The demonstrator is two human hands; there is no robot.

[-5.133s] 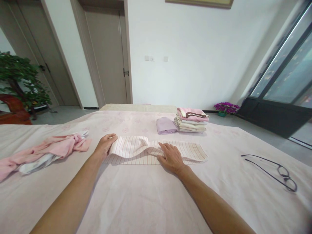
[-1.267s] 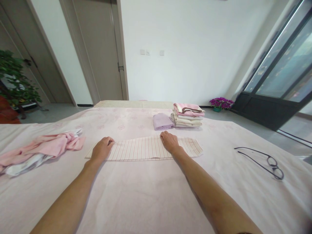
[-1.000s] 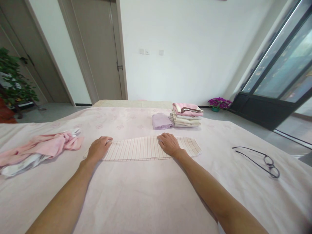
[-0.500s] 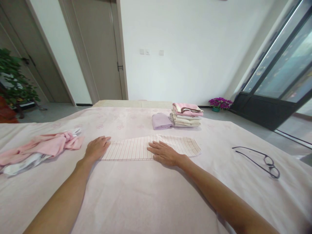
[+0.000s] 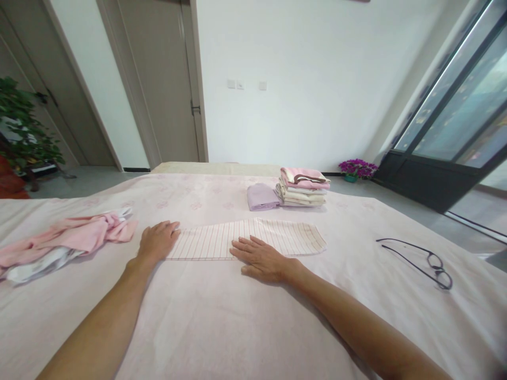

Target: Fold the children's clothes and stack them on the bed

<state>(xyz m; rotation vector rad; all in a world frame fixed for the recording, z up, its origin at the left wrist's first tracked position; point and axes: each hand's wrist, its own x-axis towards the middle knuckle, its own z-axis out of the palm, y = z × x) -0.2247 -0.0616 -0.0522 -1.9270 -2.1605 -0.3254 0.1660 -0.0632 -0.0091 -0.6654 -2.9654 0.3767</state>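
Observation:
A striped garment [image 5: 209, 240], white with thin reddish lines, lies flat and folded lengthwise in front of me; it looks like small trousers. Over its left end rests my left hand [image 5: 159, 241], palm down with the fingers stretched out. My right hand [image 5: 261, 258] lies flat along the near edge at the middle, its fingers on the cloth and its thumb apart on the cover below. Neither hand grips the fabric. Beyond the garment stand a folded lilac cloth [image 5: 262, 197] and a neat stack of folded clothes [image 5: 303, 190].
A pale pink cover [image 5: 198, 322] spreads beneath everything. Crumpled pink and white clothes [image 5: 83, 237] lie to the left. Dark-framed glasses [image 5: 420, 264] with unfolded arms rest on the right. Purple flowers [image 5: 357, 168] stand on the floor by the wall.
My right hand has slid a little left and toward me, to the garment's near edge. The left hand stays in place, and the garment hardly moves.

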